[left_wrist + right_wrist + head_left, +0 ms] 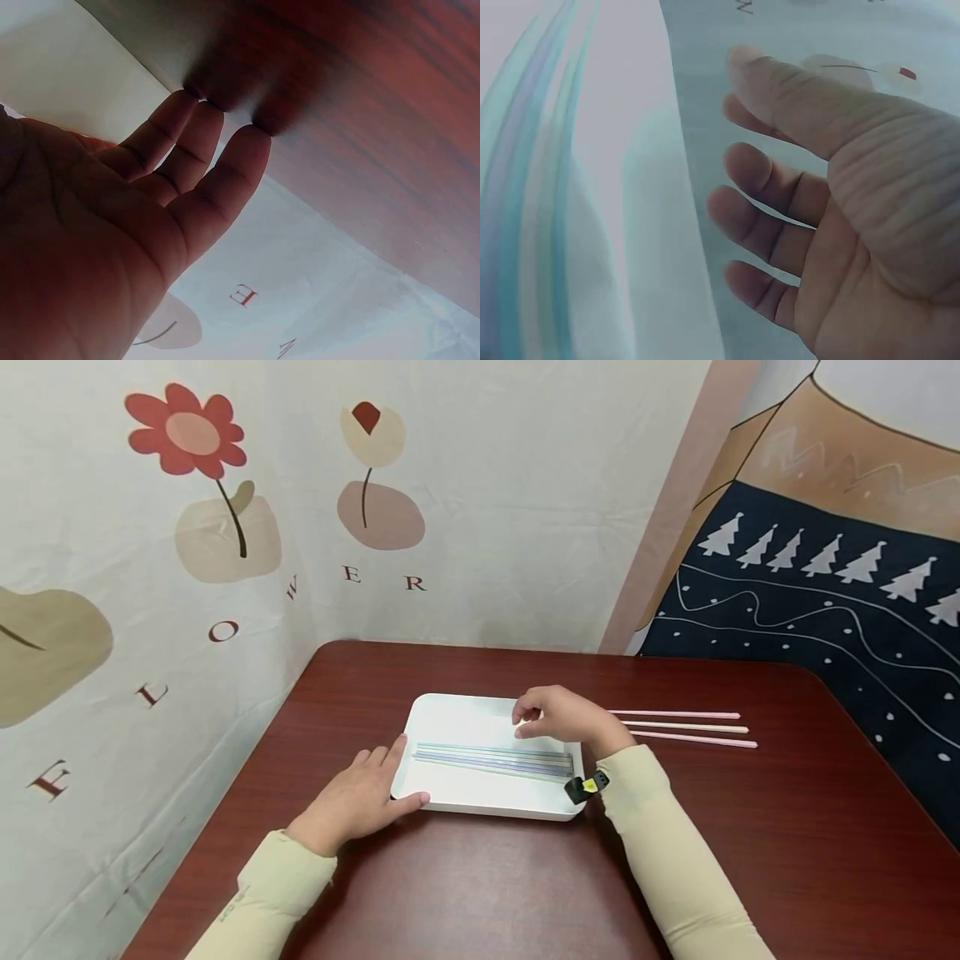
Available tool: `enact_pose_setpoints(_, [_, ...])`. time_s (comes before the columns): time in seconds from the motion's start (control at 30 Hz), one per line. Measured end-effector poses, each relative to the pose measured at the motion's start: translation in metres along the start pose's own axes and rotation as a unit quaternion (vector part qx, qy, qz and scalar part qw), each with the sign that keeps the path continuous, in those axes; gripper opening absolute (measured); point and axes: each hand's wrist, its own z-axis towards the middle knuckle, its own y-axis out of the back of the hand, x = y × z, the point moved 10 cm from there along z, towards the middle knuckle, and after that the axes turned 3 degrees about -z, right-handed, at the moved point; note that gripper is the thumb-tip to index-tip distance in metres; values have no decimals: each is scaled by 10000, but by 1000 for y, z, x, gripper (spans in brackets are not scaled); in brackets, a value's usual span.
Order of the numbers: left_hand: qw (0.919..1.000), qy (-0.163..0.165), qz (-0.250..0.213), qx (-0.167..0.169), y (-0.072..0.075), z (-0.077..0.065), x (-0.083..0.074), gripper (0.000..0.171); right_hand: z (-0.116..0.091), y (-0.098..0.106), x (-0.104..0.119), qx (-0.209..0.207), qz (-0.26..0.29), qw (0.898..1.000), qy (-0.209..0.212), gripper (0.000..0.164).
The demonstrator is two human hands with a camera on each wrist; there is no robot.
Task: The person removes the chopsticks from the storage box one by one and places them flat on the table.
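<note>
A white rectangular tray (480, 802) lies on the table with several thin pastel straws (491, 760) in it, side by side in blue, green and lilac. At the tray's left side my left hand (360, 797) rests with its fingers extended along the rim and its thumb at the front left corner. My right hand (566, 717) hovers over the right part of the tray. Its fingers are loosely bent, and the right wrist view shows nothing between thumb and fingers (750, 165). The same straws (540, 195) run along the left of that view.
To the right of the tray, three long pink and cream straws (690, 727) lie roughly parallel on the dark red table (810, 827), their left ends hidden behind my right hand. A pale cloth wall (495, 560) with printed flowers stands behind the table.
</note>
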Motion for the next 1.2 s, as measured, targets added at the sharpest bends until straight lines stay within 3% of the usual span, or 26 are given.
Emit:
enact_pose_setpoints(0.3, [10000,-10,2,-18,0,1,0,107,18,-26,-2,180,458,9987,-112,9])
enact_pose_setpoints(0.5, [10000,-1,5,-61,2,2,-1,106,23,-40,-7,268,284,9992,-113,7])
enact_pose_setpoints(0.73, [9999,104,-9,108,-3,0,0,108,24,-55,-9,532,282,9981,-84,9])
enact_pose_setpoints(1.2, [10000,47,-13,64,-3,2,0,110,29,-61,-12,425,432,9981,-52,3])
